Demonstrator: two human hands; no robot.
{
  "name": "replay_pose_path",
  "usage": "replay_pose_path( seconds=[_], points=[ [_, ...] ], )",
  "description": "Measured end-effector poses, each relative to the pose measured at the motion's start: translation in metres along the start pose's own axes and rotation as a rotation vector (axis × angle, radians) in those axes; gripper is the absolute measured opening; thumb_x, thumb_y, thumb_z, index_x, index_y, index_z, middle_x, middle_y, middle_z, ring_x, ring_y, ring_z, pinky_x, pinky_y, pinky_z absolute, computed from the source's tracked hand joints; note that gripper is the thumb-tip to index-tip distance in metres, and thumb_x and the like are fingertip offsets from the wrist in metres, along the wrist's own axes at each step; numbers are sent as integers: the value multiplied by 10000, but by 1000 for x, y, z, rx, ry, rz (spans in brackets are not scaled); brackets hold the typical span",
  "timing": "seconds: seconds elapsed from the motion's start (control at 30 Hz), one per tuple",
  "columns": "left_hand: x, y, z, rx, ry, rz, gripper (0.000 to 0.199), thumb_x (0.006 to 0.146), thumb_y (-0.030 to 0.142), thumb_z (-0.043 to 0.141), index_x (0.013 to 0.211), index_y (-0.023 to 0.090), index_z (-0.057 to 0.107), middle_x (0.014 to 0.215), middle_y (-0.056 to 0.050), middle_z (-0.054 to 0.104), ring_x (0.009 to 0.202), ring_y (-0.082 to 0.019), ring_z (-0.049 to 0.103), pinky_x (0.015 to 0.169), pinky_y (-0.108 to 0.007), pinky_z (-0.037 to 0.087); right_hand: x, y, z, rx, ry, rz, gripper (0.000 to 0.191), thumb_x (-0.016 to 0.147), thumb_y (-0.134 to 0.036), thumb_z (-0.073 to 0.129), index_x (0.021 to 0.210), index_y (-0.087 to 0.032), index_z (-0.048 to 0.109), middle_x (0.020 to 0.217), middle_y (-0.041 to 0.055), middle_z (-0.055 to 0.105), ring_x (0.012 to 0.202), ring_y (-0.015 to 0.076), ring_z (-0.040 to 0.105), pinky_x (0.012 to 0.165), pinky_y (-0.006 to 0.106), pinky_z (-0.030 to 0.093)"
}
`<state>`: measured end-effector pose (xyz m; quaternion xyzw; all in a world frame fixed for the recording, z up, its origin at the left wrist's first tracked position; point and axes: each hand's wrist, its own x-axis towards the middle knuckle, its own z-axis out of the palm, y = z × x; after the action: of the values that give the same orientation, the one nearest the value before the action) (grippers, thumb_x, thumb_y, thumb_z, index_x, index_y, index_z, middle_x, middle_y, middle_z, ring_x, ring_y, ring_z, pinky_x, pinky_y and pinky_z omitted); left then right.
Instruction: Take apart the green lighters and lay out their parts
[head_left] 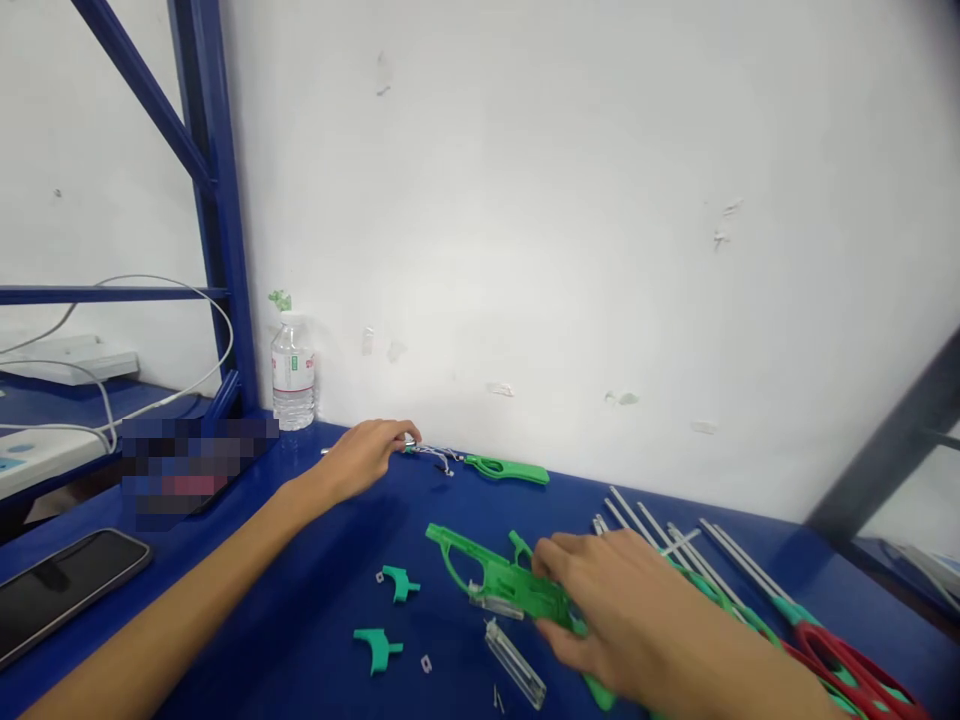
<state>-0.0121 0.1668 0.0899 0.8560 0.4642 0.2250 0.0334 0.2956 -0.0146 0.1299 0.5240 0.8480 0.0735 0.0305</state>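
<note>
At the back of the blue table, my left hand (pixel 375 452) has its fingers pinched on a small shiny metal piece with thin wires (pixel 442 457) beside it. A green lighter-shaped handle (pixel 510 470) lies just right of these wires. My right hand (pixel 600 590) has thumb and fingers around a green plastic shell (pixel 502 575); another green piece is partly hidden under the hand. Clear plastic tubes (pixel 515 663) lie below the shell. Two teal trigger-like parts (pixel 379 648) rest left of it, with small pinkish bits (pixel 426 663) nearby.
Long metal rods (pixel 731 565) and red-handled pieces (pixel 862 665) spread across the right side. A water bottle (pixel 293 375) stands against the wall, beside a blue metal frame (pixel 217 200). A phone (pixel 67 590) lies at the left edge, with white cables and a power strip (pixel 45 455) behind.
</note>
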Motion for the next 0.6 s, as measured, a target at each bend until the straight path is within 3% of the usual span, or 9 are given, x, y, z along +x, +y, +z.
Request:
replay_pose_path(
  seconds=[0.13,0.27,0.4,0.5,0.6],
  points=[
    [2,-28,21,10,-66,11,300,1050,403,695,1257,186,687,1255,-79,718,1073,-230,720,945,-457,622,26,26,1,0,-63,110,259,944,-356,727,1137,-186,760,1053,102,819,953,340,780,737,387,443],
    [-4,-33,36,-10,-82,37,302,1054,402,688,1275,196,683,1290,-85,708,1102,-235,714,961,-463,618,61,46,12,-32,-131,127,294,976,-404,746,1143,-161,751,1064,91,797,981,281,760,862,432,563],
    [-10,-36,44,-22,-65,40,311,1052,397,692,1286,193,676,1306,-88,699,1092,-233,714,947,-455,623,86,56,19,-43,-183,145,335,1032,-449,718,1221,-174,711,1209,73,743,1073,239,730,974,482,600],
    [-12,-39,46,-11,-49,35,300,1051,396,692,1272,194,683,1305,-87,701,1116,-240,709,973,-470,613,89,58,19,-44,-169,165,333,1038,-438,713,1244,-176,705,1249,80,735,1102,245,727,983,485,601],
    [-13,-40,46,-5,-29,24,298,1050,398,693,1270,196,687,1319,-89,698,1145,-248,702,998,-485,603,74,52,14,-49,-145,191,283,1071,-425,652,1156,-171,741,1143,78,776,1045,247,747,937,458,591]
  ],
)
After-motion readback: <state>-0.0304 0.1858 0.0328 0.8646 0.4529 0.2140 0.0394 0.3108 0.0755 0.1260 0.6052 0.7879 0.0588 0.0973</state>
